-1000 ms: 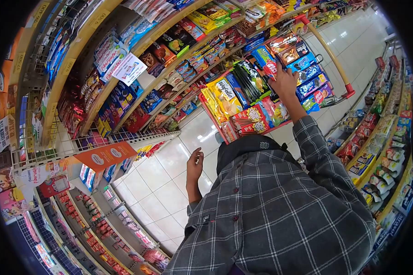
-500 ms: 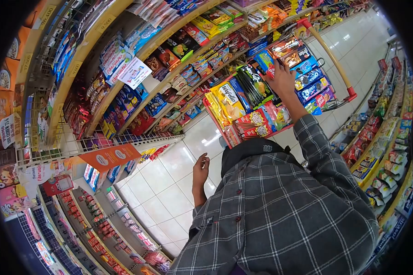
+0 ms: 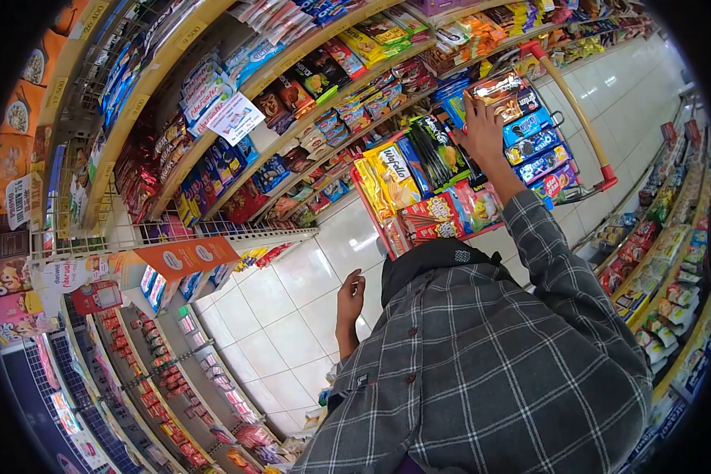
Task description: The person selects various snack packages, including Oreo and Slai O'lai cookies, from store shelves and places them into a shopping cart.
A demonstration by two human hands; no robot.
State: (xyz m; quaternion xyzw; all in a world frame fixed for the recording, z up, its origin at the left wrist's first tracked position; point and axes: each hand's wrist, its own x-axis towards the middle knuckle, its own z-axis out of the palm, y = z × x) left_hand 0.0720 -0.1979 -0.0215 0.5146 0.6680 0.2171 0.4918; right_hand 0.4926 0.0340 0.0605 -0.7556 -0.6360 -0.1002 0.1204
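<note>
A shopping cart [image 3: 462, 235] with a red rim is filled with snack packs. My right hand [image 3: 482, 136] lies over its middle, fingers stretched and apart, touching or just above a blue pack [image 3: 455, 107]; the palm side is hidden. Beside the fingers are brown wafer packs [image 3: 507, 93]. Blue biscuit packs [image 3: 529, 148] and a purple pack [image 3: 557, 180] sit right of the wrist. Left of the hand are dark green-edged packs [image 3: 441, 150] and a yellow Wafello pack [image 3: 389, 180]. My left hand [image 3: 351, 297] hangs over the floor, fingers loosely bent and apart, holding nothing.
Shelves of wafers and biscuits [image 3: 316, 75] curve along the left and top, with a white promo card [image 3: 235, 118] sticking out. An orange display box [image 3: 186, 261] juts from the shelf end. More stocked shelves [image 3: 671, 276] run along the right. White tiles [image 3: 280, 324] cover the floor.
My right hand has shifted slightly and its fingers are more stretched out. More of the purple pack now shows. The left hand is nearly where it was; the view has tilted slightly.
</note>
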